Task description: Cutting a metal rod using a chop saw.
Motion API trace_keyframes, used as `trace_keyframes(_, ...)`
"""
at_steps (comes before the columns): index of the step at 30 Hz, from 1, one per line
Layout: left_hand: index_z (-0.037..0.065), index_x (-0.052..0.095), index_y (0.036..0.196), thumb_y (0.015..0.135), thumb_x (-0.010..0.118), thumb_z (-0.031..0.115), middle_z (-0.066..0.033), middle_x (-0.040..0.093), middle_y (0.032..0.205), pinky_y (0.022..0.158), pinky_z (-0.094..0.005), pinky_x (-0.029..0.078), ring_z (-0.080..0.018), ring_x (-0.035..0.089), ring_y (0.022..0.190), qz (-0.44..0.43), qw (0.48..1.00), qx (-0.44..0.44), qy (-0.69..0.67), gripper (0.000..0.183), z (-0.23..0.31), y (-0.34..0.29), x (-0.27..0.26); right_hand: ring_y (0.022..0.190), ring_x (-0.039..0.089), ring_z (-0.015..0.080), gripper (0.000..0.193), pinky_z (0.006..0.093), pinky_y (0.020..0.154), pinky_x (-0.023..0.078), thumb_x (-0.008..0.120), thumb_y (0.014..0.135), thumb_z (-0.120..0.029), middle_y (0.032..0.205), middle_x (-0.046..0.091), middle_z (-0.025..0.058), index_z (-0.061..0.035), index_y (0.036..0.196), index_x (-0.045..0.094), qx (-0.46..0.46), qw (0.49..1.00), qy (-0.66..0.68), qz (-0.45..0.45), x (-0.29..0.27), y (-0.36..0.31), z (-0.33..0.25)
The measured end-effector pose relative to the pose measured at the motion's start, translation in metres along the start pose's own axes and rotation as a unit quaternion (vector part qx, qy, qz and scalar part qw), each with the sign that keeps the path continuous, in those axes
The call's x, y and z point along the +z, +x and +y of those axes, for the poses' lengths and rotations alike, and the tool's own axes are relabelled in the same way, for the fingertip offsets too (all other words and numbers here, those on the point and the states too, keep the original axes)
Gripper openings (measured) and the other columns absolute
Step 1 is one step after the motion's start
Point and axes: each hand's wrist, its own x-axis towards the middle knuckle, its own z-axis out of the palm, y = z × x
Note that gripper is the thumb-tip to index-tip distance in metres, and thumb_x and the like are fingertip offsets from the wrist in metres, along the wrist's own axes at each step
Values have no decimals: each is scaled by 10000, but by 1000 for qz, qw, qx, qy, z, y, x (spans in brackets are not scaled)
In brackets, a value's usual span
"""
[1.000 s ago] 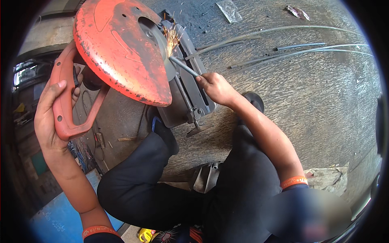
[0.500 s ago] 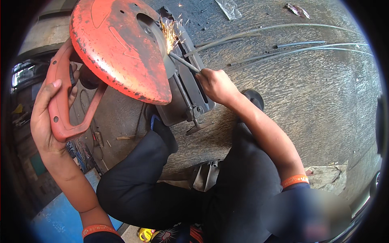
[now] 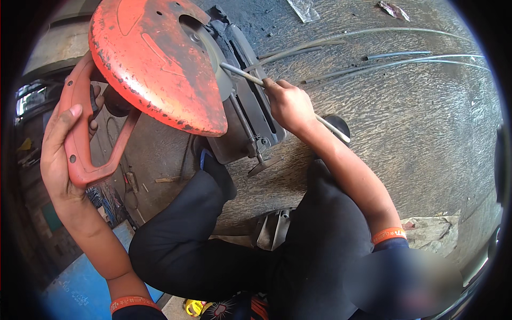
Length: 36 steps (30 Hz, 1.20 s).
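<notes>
My left hand [image 3: 60, 146] is wrapped round the orange-red D-shaped handle [image 3: 79, 162] of a cut-off saw, fingers near its dark trigger. The saw's scuffed red guard [image 3: 154, 74] covers most of the grey cutting disc [image 3: 218, 63]. My right hand [image 3: 290, 106] is closed round a thin metal rod [image 3: 242, 73]. One end of the rod meets the disc's edge or lies just beside it; I cannot tell which. Its other end sticks out behind my hand, over my right foot. Below lies the saw's dark base [image 3: 229, 144] with a threaded clamp screw [image 3: 241, 118].
Several long thin rods [image 3: 373, 34] and a short cut piece [image 3: 397, 55] lie on the rough floor at right. Crumpled wrappers [image 3: 304, 9] are farther off. A metal bracket-like piece [image 3: 272, 229] sits between my legs. A blue panel [image 3: 85, 277] is at lower left.
The sparks at the disc have stopped. My right hand has shifted slightly right, and the rod's rear length now shows behind it. My left hand stays on the handle.
</notes>
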Motion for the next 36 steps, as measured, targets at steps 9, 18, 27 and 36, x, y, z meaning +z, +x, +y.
trace_keyframes(9, -55, 508, 1238, 841, 633, 138, -119, 608, 1065, 747, -251, 514, -149, 606, 855, -4, 1000, 18, 20, 459, 9, -3, 0, 705, 593, 430, 132, 511, 638, 472, 518, 883, -143, 768, 598, 218, -35, 945, 562, -46, 993, 109, 10, 9, -1, 3)
trace_keyframes(18, -66, 504, 1235, 845, 621, 142, -127, 609, 1051, 744, -253, 510, -158, 602, 843, 24, 1000, -17, -3, 457, -7, 5, -12, 660, 560, 464, 142, 522, 597, 429, 518, 902, -142, 648, 545, 267, -7, 859, 534, -13, 982, 183, -47, 2, -5, 6)
trace_keyframes(27, -56, 489, 1250, 843, 622, 145, -122, 607, 1057, 741, -252, 509, -155, 599, 831, 30, 999, -22, -9, 473, -8, 5, -8, 680, 550, 473, 213, 513, 611, 433, 530, 910, -168, 642, 546, 269, 15, 803, 552, 36, 978, 182, -100, -10, -4, -3)
trace_keyframes(36, -43, 486, 1259, 844, 627, 155, -111, 604, 1060, 739, -250, 511, -144, 599, 832, -13, 1000, -19, 2, 481, 0, 5, -10, 590, 514, 391, 260, 432, 587, 428, 543, 931, -212, 645, 525, 243, 37, 870, 582, 28, 974, 192, -117, -22, -4, -14)
